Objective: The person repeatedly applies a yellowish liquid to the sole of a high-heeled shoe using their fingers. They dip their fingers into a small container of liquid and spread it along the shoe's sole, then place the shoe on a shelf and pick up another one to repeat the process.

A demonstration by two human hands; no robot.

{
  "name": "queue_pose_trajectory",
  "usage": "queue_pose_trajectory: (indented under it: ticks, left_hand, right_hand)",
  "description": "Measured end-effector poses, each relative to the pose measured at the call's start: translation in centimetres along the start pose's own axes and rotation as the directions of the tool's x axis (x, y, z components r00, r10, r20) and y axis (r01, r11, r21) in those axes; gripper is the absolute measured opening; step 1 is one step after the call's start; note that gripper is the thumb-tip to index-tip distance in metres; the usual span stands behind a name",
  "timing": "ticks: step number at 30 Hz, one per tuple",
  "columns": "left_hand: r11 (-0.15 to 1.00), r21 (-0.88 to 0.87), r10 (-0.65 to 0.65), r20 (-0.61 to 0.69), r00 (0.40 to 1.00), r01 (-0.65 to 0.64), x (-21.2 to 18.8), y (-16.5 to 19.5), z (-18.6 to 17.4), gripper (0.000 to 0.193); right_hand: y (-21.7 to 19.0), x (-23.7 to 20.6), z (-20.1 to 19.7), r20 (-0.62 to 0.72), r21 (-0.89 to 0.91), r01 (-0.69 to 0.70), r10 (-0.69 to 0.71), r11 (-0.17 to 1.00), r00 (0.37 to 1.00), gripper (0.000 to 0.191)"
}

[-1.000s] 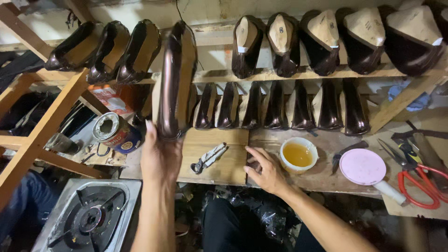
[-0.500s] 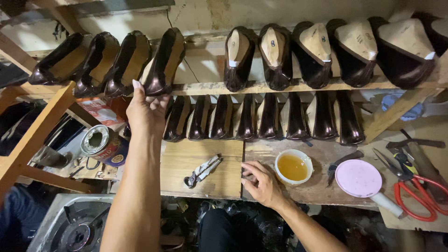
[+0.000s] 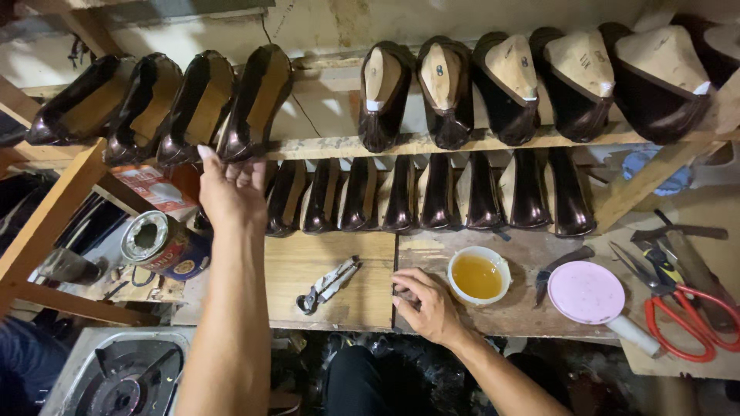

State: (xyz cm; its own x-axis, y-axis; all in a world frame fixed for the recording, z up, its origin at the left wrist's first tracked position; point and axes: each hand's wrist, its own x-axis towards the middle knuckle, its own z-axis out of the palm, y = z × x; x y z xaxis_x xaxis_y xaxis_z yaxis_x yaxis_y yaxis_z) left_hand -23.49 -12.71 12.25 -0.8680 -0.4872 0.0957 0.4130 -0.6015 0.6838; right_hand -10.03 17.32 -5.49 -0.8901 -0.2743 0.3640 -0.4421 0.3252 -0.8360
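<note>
Long wooden rack shelf (image 3: pixel 432 143) holds a row of dark brown glossy shoe uppers on wooden lasts. Below it, worn wooden workbench (image 3: pixel 339 266). Left hand (image 3: pixel 231 189) raised, fingers loosely spread, fingertips touching the heel end of the fourth dark brown lasted shoe (image 3: pixel 258 100) on the upper shelf's left group; no firm grip visible. Right hand (image 3: pixel 428 304) rests curled on the bench edge, just beside a small white bowl of amber glue (image 3: pixel 478 275). Metal lasting pincers (image 3: pixel 327 283) lie between the arms.
</note>
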Motion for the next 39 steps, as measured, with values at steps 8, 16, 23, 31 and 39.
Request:
queue_pose_trajectory:
  ticks: [8,16,23,31,39]
  left_hand:
    - [0.994,0.096,-0.053,0.118,0.992,0.042,-5.7,-5.5,0.4,0.034]
    - [0.52,0.603,0.233,0.582,0.779,-0.605,-9.4,-4.9,8.5,0.04]
    - [0.209,0.672,0.164,0.692,0.703,-0.71,-9.3,-4.1,14.4,0.056]
    - [0.21,0.799,0.055,0.566,0.823,-0.563,-4.4,-6.1,13.7,0.044]
    - [0.995,0.074,-0.094,0.368,0.925,0.072,-7.7,-4.0,10.0,0.032]
  right_hand:
    - [-0.5,-0.2,-0.2,-0.003,-0.076,-0.006,0.005,0.997,1.0,0.038]
    - [0.2,-0.2,0.3,-0.062,-0.049,-0.001,-0.002,0.999,0.998,0.04]
    - [0.7,-0.6,0.5,-0.088,0.0,0.078,-0.078,0.997,0.993,0.034]
    - [0.8,-0.9,0.4,-0.101,0.043,0.066,-0.061,0.997,0.993,0.033]
    - [0.7,-1.0,0.6,-0.101,0.031,-0.011,0.014,0.999,0.995,0.038]
